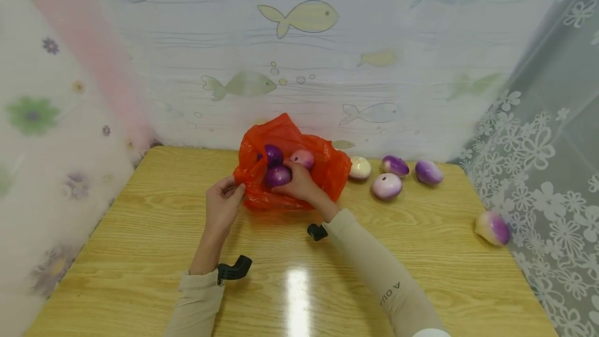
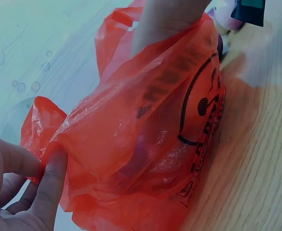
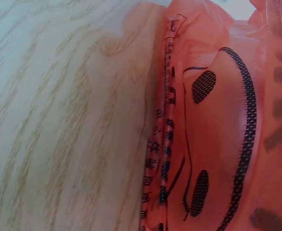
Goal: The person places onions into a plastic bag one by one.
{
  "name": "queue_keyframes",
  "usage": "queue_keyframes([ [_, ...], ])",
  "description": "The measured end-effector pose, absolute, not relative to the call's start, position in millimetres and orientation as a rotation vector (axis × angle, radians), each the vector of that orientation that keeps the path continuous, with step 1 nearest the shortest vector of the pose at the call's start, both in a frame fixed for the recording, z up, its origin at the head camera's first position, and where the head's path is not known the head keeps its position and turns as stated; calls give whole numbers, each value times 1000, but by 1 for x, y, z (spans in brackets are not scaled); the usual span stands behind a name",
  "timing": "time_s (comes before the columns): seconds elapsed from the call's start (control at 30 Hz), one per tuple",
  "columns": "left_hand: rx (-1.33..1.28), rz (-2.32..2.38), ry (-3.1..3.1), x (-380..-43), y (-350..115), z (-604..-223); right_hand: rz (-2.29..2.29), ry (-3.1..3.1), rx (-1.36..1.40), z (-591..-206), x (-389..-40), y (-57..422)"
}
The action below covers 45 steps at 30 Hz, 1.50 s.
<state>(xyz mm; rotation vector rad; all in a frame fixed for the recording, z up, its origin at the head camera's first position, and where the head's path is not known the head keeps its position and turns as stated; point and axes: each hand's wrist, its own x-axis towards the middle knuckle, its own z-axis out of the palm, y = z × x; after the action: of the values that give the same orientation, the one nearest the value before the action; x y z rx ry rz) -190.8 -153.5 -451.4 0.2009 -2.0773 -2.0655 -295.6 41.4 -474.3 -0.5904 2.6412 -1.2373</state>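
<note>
My left hand (image 1: 222, 206) pinches the left rim of a thin red plastic bag (image 1: 329, 165) between thumb and fingers. In the left wrist view, that hand's fingers (image 2: 52, 185) bunch the film at the bag's edge. My right hand (image 1: 301, 186) reaches inside the bag's mouth, its thumb and fingers around a glossy purple turnip (image 1: 278, 176). Behind it in the bag lie a darker purple turnip (image 1: 273, 155) and a pinkish one (image 1: 303, 158). The right wrist view shows just the printed bag front (image 3: 213, 139); the right hand is hidden there.
Right of the bag sit a cream turnip (image 1: 360, 168), a pale pink one (image 1: 387, 186) and two purple ones (image 1: 395, 166). A white-and-purple turnip (image 1: 493, 228) lies at the wooden table's (image 1: 140, 254) right edge. A fish-patterned curtain (image 1: 299, 77) hangs behind.
</note>
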Motion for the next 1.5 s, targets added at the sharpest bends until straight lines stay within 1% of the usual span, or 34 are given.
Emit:
queue_keyframes([
  [0.27,223,-2068,-2083,-191,-156,-451,-1304,2664,-571,-475,-296,42],
  [0.53,208,-2084,-2064,-191,-157,-452,-1404,2706,-446,-478,-300,39],
  [0.77,205,-2082,-2064,-191,-157,-451,-1455,2758,-478,-478,-299,39],
  [1.23,231,-2048,-2094,-191,-160,-453,-1453,2756,-409,-469,-292,38],
  [1.5,219,-2061,-2081,-192,-161,-454,-1488,2761,-438,-468,-289,40],
])
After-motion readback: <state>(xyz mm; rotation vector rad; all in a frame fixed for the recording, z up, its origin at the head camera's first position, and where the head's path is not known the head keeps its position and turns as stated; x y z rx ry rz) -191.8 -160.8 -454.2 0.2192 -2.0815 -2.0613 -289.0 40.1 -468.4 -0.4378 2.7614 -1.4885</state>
